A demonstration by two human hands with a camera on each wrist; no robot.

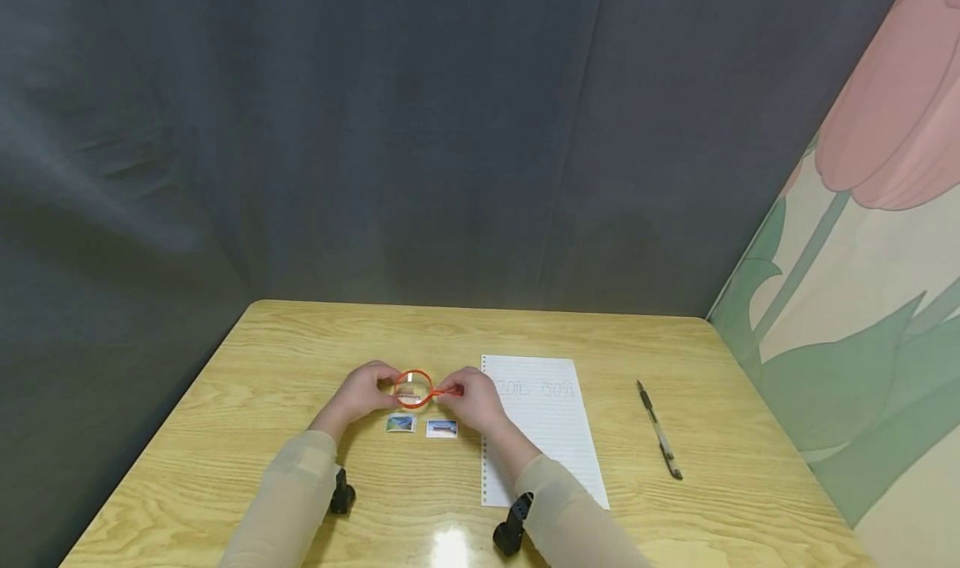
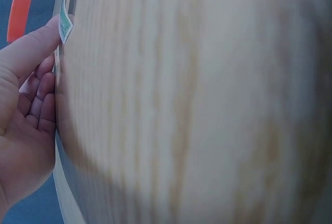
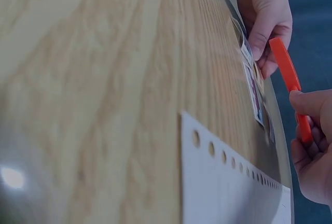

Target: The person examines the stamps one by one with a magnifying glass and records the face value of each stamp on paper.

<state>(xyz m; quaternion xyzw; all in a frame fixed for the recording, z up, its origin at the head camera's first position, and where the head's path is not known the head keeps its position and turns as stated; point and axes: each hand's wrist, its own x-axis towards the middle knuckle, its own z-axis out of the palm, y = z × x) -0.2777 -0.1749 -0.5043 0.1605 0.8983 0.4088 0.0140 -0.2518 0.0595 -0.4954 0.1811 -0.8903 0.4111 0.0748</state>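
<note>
My right hand (image 1: 474, 397) pinches the handle of an orange-red magnifying glass (image 1: 413, 390) between thumb and fingers. Its round lens is held above the table, and reddish printed paper shows through it. My left hand (image 1: 366, 391) lies at the lens's left side, thumb and forefinger apart, touching or nearly touching a small stamp (image 2: 65, 26) in the left wrist view; whether it grips the stamp is hard to tell. Just nearer than the lens lie a green-and-blue stamp (image 1: 401, 423) and a blue stamp (image 1: 442, 429).
Right of the stamps is a lined sheet of paper (image 1: 547, 443) with punched holes and handwriting, partly beneath my right forearm. A pen (image 1: 660, 430) lies farther right on the wooden table (image 1: 300, 343). A dark curtain (image 1: 420, 176) hangs behind.
</note>
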